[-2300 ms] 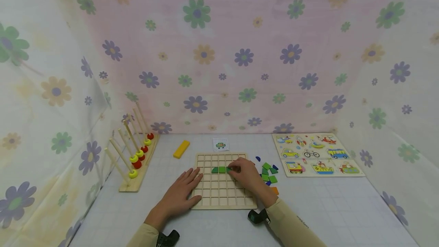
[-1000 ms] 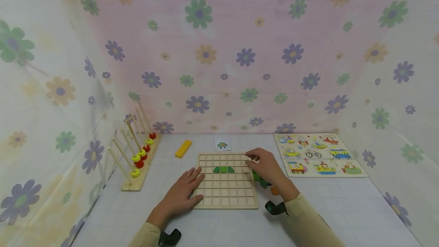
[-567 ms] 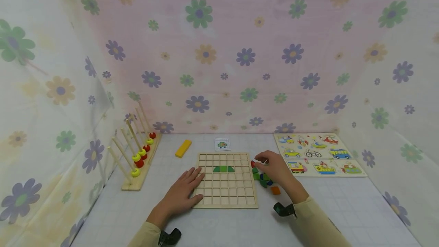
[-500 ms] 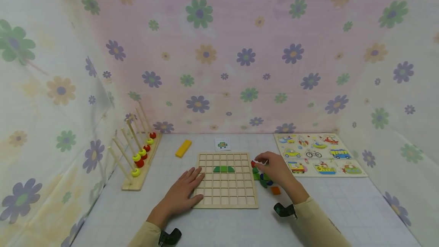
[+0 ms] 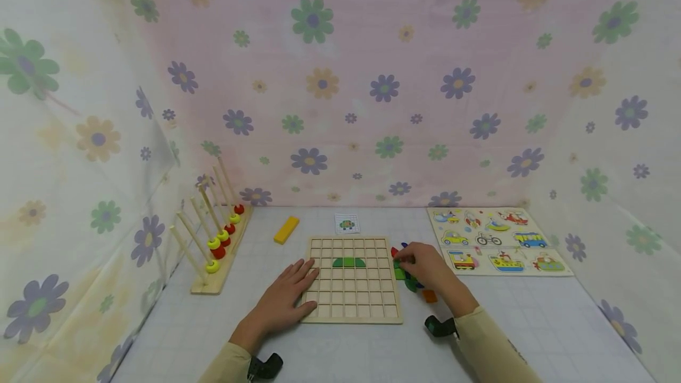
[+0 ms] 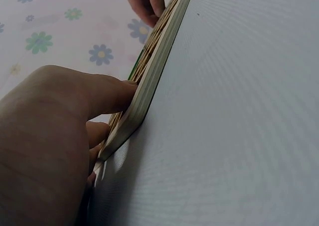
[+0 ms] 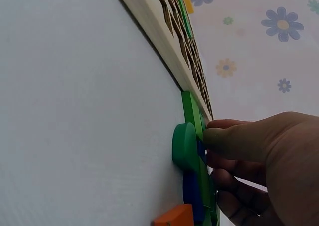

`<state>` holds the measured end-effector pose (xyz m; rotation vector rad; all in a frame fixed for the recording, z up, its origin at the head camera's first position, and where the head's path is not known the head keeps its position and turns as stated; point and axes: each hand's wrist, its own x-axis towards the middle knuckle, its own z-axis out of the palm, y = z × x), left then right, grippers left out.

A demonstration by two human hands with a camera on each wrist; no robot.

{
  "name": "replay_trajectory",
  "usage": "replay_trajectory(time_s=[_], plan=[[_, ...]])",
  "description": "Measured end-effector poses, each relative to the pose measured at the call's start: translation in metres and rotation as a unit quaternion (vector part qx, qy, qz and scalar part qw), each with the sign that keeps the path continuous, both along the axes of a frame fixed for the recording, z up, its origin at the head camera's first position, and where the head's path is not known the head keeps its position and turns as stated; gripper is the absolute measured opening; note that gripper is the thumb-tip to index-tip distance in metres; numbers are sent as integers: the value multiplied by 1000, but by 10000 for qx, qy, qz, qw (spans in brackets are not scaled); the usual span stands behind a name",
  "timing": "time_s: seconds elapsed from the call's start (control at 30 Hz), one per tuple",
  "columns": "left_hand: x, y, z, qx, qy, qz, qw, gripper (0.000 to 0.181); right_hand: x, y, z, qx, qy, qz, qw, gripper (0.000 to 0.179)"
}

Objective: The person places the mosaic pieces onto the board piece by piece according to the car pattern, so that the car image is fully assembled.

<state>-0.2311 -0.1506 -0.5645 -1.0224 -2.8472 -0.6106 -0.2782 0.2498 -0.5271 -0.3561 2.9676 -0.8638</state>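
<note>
My left hand (image 5: 284, 300) rests with straight fingers on the left edge of a wooden grid board (image 5: 351, 320); in the left wrist view its thumb (image 6: 114, 94) lies over the rim. Three green pieces (image 5: 348, 262) form a row with rounded ends in the grid. To the board's right, my right hand (image 5: 425, 268) reaches into a loose pile of coloured pieces. In the right wrist view its fingertips touch the pile beside a rounded green piece (image 7: 184, 148) and a blue piece (image 7: 193, 193); whether they pinch one is hidden. A red piece (image 5: 394, 252) lies near the fingertips.
An orange piece (image 5: 430, 296) lies below the right hand. Behind the board are a pattern card (image 5: 347, 224) and a yellow block (image 5: 287, 230). A wooden peg stand (image 5: 207, 285) with red and yellow beads stands left; a vehicle picture puzzle (image 5: 497, 241) lies right.
My right hand has left the green row, moved right to the loose pieces, and its fingertips have now lowered and come together there. My left hand stays on the board.
</note>
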Motion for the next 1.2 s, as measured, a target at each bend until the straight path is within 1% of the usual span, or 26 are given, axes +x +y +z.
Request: replay_trajectory(time_s=[0.13,0.23,0.33,0.47,0.57,0.67,0.87,1.07,1.2], plan=[[0,-1,-2,175,92,-59,9998,74,-4,1,0,203,-11,-34,9998,17],[0,-2,-5,305,213,-122,9992,74,-6,3,1,325,29,81,9994,19],[0,-2,-6,327,337,-160,9988,74,-6,4,3,383,62,203,9990,21],[0,-3,-4,333,287,-152,9989,75,-7,4,5,446,84,302,9985,21],[-1,-3,-5,309,208,-125,9992,75,-8,3,5,506,85,356,9980,20],[-1,-3,-6,278,207,-114,9993,75,-9,4,4,518,72,381,9979,21],[0,-2,1,78,10,-76,9999,77,-9,6,3,540,61,337,9980,22],[1,-1,2,18,-12,-35,10000,77,-8,6,4,408,207,384,9982,21],[1,-1,3,15,-25,-35,10000,77,-7,4,7,193,337,429,9983,21]])
